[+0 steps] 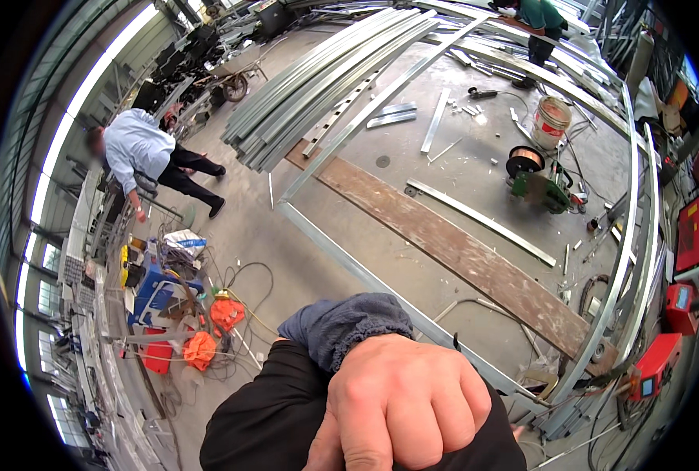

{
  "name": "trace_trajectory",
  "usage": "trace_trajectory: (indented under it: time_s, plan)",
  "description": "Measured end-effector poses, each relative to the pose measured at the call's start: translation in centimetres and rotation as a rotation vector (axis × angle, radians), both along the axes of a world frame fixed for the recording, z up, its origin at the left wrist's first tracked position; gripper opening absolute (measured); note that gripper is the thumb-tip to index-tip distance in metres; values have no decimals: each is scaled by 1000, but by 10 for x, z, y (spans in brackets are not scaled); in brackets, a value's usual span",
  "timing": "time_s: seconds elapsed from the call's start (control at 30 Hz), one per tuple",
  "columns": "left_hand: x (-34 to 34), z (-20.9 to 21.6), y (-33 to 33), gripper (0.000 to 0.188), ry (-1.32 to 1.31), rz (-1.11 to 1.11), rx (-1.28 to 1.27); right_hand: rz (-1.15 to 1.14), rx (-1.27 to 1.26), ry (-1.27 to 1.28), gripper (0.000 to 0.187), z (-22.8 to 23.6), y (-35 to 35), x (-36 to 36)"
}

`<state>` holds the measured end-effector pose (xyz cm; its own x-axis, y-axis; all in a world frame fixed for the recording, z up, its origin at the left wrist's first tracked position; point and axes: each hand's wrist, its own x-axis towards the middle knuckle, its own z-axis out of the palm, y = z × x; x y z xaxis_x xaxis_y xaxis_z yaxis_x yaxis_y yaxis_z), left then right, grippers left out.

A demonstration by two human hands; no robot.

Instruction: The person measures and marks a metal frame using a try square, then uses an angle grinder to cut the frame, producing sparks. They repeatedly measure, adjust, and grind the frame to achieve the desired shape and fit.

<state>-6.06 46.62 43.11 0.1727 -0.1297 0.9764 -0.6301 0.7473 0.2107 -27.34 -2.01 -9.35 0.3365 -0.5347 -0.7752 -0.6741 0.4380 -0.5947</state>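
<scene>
My left hand (404,396) is raised close to the head view, closed in a fist with the back of the hand up. Its fingers curl down past the lower edge, so whatever they hold is hidden. A dark blue-grey cuff (365,326) wraps the wrist. Below it are my black trousers (263,416). Beside my right leg a sliver of skin shows, perhaps part of my right hand (517,432); its fingers are hidden. Just beyond my left hand runs a long galvanized metal frame bar (349,263), which neither hand visibly touches.
A brown plank (444,243) crosses the frame. Stacked metal profiles (318,86) lie at the far left. A wire spool (524,161), a bucket (551,122) and red machines (657,365) stand right. Cables (259,275) trail left. One person (141,145) walks left; another (539,20) bends far right.
</scene>
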Motion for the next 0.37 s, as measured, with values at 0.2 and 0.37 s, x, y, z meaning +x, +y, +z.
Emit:
trace_trajectory:
  time_s: [0.2, 0.37]
  plan:
    - [-13, 12, 74, 39, -3, 110, 74, 531, 105, 89, 48, -30, 129, 14]
    - [-31, 66, 151, 19, -165, -92, 396, 928, -276, -262, 34, -30, 152, 26]
